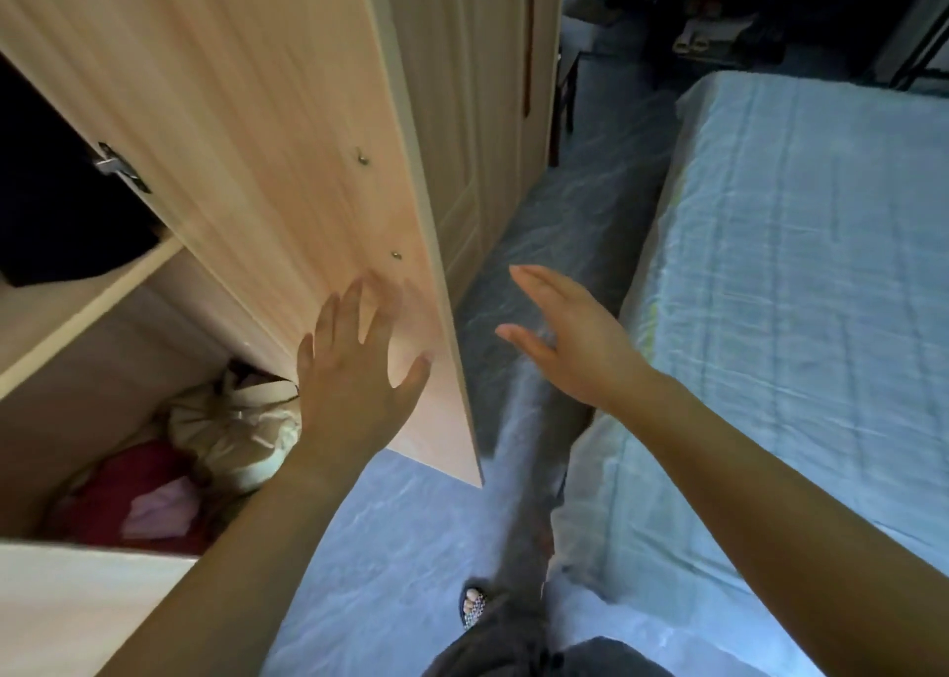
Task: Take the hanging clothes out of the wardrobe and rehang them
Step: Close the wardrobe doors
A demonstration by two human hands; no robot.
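Left hand point(354, 373) spread flat on wardrobe door point(287, 162), right hand point(570, 332) open, empty, beside it.

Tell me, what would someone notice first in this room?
The big wooden wardrobe door swung open in the middle, with the left hand flat on it and the right hand open in the air beside it. On the right lies a bed in pale blue sheets.
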